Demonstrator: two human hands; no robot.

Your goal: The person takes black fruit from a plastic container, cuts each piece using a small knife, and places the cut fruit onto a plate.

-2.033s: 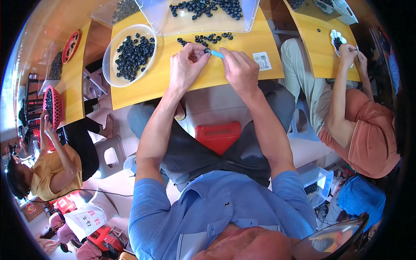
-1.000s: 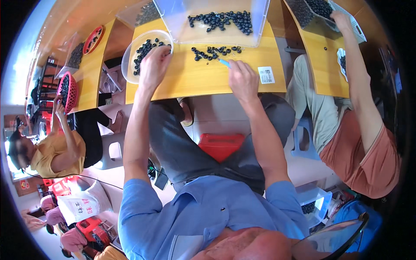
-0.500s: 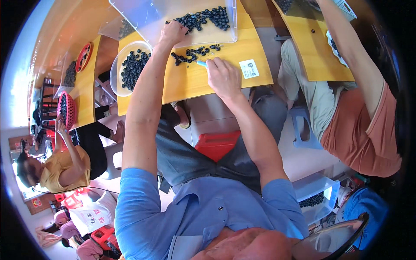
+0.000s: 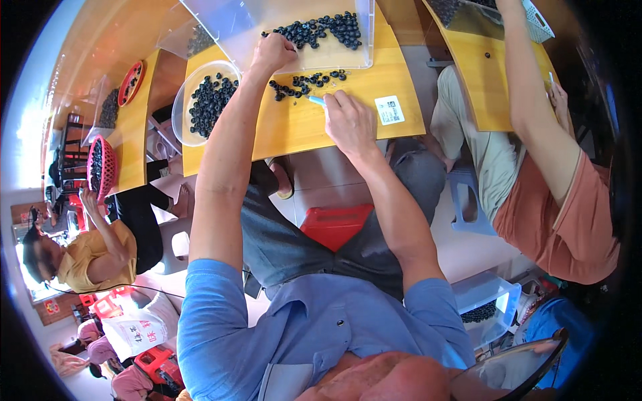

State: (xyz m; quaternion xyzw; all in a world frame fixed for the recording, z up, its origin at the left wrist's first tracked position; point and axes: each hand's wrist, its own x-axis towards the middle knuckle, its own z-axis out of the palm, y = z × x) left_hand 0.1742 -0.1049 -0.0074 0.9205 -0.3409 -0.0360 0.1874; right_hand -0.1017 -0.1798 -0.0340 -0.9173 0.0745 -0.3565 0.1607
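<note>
Since half a second ago the left hand (image 4: 273,52) has settled at the clear tray's (image 4: 361,33) near edge, curled over dark berries (image 4: 321,30); whether it grips any I cannot tell. The right hand (image 4: 348,120) pinches a small blue tool (image 4: 315,100) on the yellow surface (image 4: 301,127). The tool's long axis lies nearly flat, tip pointing left toward loose berries (image 4: 297,83). I'd judge light, short strokes best.

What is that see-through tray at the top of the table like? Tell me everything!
The clear plastic tray is shallow and rectangular, with low walls, and lies flat at the far edge of the yellow table. Small dark round berries are heaped toward its right side. The left hand rests on its near rim.
</note>
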